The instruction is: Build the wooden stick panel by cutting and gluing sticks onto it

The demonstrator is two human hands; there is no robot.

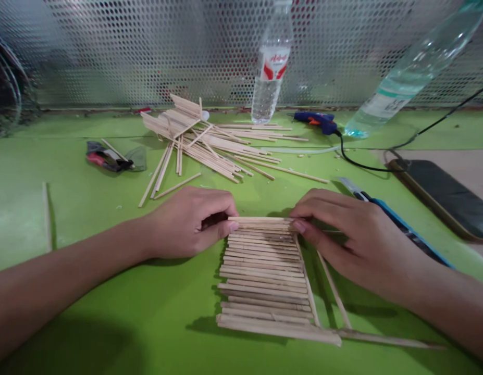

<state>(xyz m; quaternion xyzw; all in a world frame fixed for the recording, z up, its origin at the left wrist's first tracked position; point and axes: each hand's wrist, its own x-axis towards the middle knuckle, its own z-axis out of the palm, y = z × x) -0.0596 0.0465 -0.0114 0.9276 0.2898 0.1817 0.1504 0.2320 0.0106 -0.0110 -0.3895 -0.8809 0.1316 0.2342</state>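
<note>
A panel of thin wooden sticks (267,281) lies on the green table, its sticks side by side, with longer sticks framing its right side. Along its far edge runs a short stick (260,221). My left hand (194,221) pinches the left end of that stick between thumb and fingers. At the other end, the thumb and index finger of my right hand (346,234) are closed on the same stick. Behind the hands lies a loose pile of sticks (221,151), with a small slatted stick piece (176,122) on top.
A clear bottle (270,73) stands behind the pile; another bottle (409,78) leans at the right. Near them lie a blue glue gun (317,122) with a black cable, a blue cutter (405,224) and a phone (444,192). A black-and-red tool (110,157) sits left.
</note>
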